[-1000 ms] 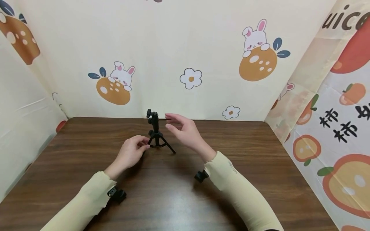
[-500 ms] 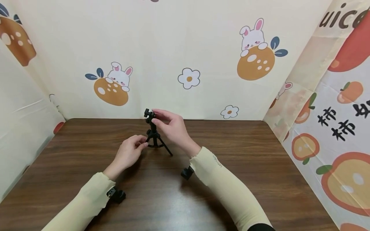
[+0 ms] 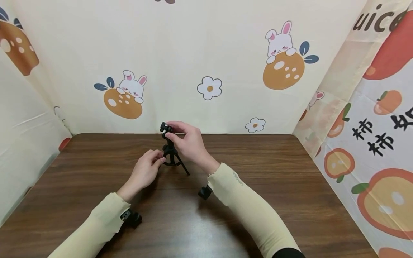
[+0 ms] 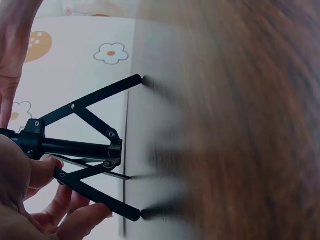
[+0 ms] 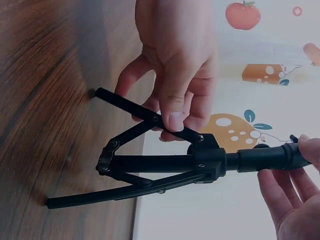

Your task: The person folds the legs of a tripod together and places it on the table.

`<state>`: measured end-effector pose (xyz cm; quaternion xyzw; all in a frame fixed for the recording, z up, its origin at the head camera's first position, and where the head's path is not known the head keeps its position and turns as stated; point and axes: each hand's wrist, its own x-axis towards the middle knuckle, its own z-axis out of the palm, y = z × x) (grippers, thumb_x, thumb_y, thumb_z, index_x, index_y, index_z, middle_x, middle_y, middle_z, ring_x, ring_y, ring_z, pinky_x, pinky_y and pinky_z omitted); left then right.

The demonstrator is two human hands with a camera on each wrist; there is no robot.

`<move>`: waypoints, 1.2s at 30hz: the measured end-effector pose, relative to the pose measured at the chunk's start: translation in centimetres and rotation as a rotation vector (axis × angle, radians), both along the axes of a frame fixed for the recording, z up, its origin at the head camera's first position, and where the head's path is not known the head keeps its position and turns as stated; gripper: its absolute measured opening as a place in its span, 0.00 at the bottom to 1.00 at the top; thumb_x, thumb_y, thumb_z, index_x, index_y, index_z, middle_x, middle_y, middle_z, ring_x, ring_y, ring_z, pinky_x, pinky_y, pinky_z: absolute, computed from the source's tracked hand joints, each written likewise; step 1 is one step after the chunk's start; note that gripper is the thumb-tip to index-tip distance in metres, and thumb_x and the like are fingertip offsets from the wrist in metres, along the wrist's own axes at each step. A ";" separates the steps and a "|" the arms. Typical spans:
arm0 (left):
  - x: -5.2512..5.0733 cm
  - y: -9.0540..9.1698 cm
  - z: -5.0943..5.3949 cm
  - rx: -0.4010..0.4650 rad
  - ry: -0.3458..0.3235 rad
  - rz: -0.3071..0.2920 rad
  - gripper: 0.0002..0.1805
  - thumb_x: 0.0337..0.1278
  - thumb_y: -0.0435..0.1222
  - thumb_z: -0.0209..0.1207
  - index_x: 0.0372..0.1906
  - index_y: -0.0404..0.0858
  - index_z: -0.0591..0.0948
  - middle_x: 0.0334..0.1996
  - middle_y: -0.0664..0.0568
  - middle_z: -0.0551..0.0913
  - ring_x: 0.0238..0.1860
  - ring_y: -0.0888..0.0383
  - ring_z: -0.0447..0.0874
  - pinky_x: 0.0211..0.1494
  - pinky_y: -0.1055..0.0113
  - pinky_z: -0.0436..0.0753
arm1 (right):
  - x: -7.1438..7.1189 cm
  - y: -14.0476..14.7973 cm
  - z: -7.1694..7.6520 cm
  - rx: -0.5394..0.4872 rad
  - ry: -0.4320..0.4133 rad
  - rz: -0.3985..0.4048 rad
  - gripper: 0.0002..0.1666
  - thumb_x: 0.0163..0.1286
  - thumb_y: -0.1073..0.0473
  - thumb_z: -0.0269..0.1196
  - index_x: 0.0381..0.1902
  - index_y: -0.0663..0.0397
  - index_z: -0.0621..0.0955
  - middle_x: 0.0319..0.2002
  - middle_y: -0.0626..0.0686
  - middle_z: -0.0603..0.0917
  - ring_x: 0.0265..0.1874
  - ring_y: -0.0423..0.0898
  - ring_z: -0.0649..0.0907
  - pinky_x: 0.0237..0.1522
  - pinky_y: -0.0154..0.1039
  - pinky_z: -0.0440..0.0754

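A small black tripod (image 3: 171, 150) stands upright at the back of the table, its legs spread. My left hand (image 3: 147, 167) pinches one of the legs between thumb and fingers; the left wrist view shows that leg (image 4: 102, 199) and the braces joining it to the centre post. Up at the column, my right hand (image 3: 190, 141) grips the tripod just below its head. In the right wrist view, the right fingers and thumb (image 5: 310, 150) close round the upper tube (image 5: 260, 157), while the left thumb (image 5: 175, 117) lies on a leg.
The brown wooden table (image 3: 258, 179) reaches back to a cream cloth wall (image 3: 238, 43) printed with rabbits and flowers. A fruit-printed cloth (image 3: 387, 143) hangs at the right and a pale cloth (image 3: 25, 132) at the left. Black wrist cameras (image 3: 132, 218) sit under both sleeves.
My right hand has moved left from beside the tripod and taken hold of its upper column. The left hand keeps its place at the leg. The tripod appears shifted slightly left.
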<state>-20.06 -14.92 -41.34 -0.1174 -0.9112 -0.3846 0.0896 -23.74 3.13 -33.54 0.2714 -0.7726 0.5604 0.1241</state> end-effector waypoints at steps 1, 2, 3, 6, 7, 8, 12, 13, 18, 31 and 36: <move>0.0 0.0 0.0 0.006 -0.005 -0.003 0.06 0.71 0.34 0.57 0.42 0.35 0.82 0.37 0.46 0.79 0.38 0.50 0.78 0.41 0.55 0.75 | 0.0 0.0 -0.1 0.004 0.013 -0.002 0.16 0.67 0.61 0.69 0.52 0.53 0.85 0.44 0.51 0.88 0.44 0.37 0.85 0.47 0.35 0.82; 0.0 0.0 0.0 0.017 -0.010 -0.008 0.06 0.71 0.33 0.57 0.42 0.35 0.82 0.37 0.46 0.78 0.37 0.50 0.77 0.41 0.56 0.74 | -0.1 0.0 -0.1 0.006 0.024 -0.002 0.16 0.66 0.61 0.69 0.53 0.53 0.85 0.45 0.51 0.88 0.44 0.37 0.85 0.47 0.34 0.82; 0.0 0.0 0.0 0.025 -0.010 -0.012 0.05 0.71 0.33 0.57 0.41 0.35 0.81 0.36 0.46 0.78 0.37 0.50 0.76 0.41 0.56 0.74 | -0.1 0.0 -0.2 0.006 0.031 0.001 0.16 0.66 0.61 0.69 0.53 0.53 0.85 0.45 0.50 0.88 0.43 0.37 0.85 0.46 0.33 0.81; 0.0 0.1 -0.1 0.060 -0.004 -0.023 0.05 0.71 0.31 0.56 0.41 0.34 0.81 0.36 0.46 0.77 0.36 0.50 0.75 0.40 0.57 0.72 | -0.3 0.1 -0.3 -0.004 0.039 0.004 0.16 0.65 0.61 0.70 0.52 0.54 0.86 0.45 0.50 0.88 0.43 0.37 0.85 0.47 0.32 0.81; 0.0 0.2 -0.2 0.072 -0.004 -0.024 0.05 0.71 0.31 0.56 0.41 0.34 0.80 0.36 0.45 0.77 0.36 0.50 0.75 0.41 0.57 0.72 | -0.3 0.1 -0.4 -0.008 0.039 0.005 0.16 0.65 0.61 0.70 0.51 0.54 0.86 0.45 0.50 0.88 0.43 0.38 0.85 0.47 0.33 0.81; -0.1 0.2 -0.3 0.084 -0.003 -0.026 0.05 0.71 0.31 0.56 0.41 0.33 0.80 0.36 0.45 0.77 0.37 0.50 0.75 0.42 0.56 0.72 | -0.3 0.1 -0.4 -0.013 0.037 0.006 0.17 0.65 0.61 0.70 0.51 0.54 0.86 0.45 0.51 0.88 0.43 0.39 0.85 0.48 0.34 0.81; -0.1 0.4 -0.6 0.124 -0.001 -0.032 0.05 0.71 0.31 0.55 0.42 0.32 0.79 0.39 0.44 0.78 0.41 0.49 0.76 0.45 0.55 0.73 | 0.0 0.2 -0.1 -0.030 0.013 0.005 0.17 0.64 0.63 0.70 0.52 0.56 0.86 0.45 0.54 0.88 0.44 0.42 0.86 0.48 0.38 0.82; -0.1 0.5 -0.6 0.134 -0.002 -0.033 0.05 0.71 0.31 0.55 0.42 0.32 0.79 0.40 0.44 0.78 0.41 0.49 0.76 0.46 0.54 0.73 | 0.3 0.2 0.2 -0.032 0.005 0.005 0.17 0.64 0.64 0.70 0.51 0.58 0.85 0.45 0.55 0.88 0.45 0.43 0.86 0.48 0.39 0.82; 0.0 0.7 -0.9 0.196 -0.033 -0.030 0.05 0.72 0.31 0.54 0.42 0.31 0.78 0.40 0.43 0.76 0.40 0.49 0.75 0.45 0.56 0.73 | 2.1 0.3 2.1 -0.044 -0.036 0.002 0.17 0.65 0.67 0.69 0.51 0.63 0.85 0.46 0.58 0.88 0.45 0.45 0.87 0.48 0.39 0.82; 0.2 0.9 -1.0 0.344 -0.160 -0.032 0.09 0.76 0.34 0.51 0.47 0.30 0.76 0.47 0.41 0.74 0.40 0.47 0.78 0.38 0.64 0.80 | -0.2 0.4 -0.4 -0.074 -0.066 0.037 0.18 0.65 0.60 0.70 0.53 0.54 0.85 0.47 0.53 0.88 0.44 0.41 0.86 0.46 0.38 0.83; 0.1 0.8 -0.9 0.345 -0.183 -0.024 0.10 0.74 0.36 0.55 0.49 0.32 0.77 0.46 0.40 0.80 0.42 0.46 0.80 0.38 0.63 0.82 | -0.2 0.7 -0.5 -0.086 -0.114 0.066 0.19 0.66 0.58 0.69 0.54 0.52 0.85 0.47 0.50 0.87 0.46 0.40 0.85 0.47 0.36 0.82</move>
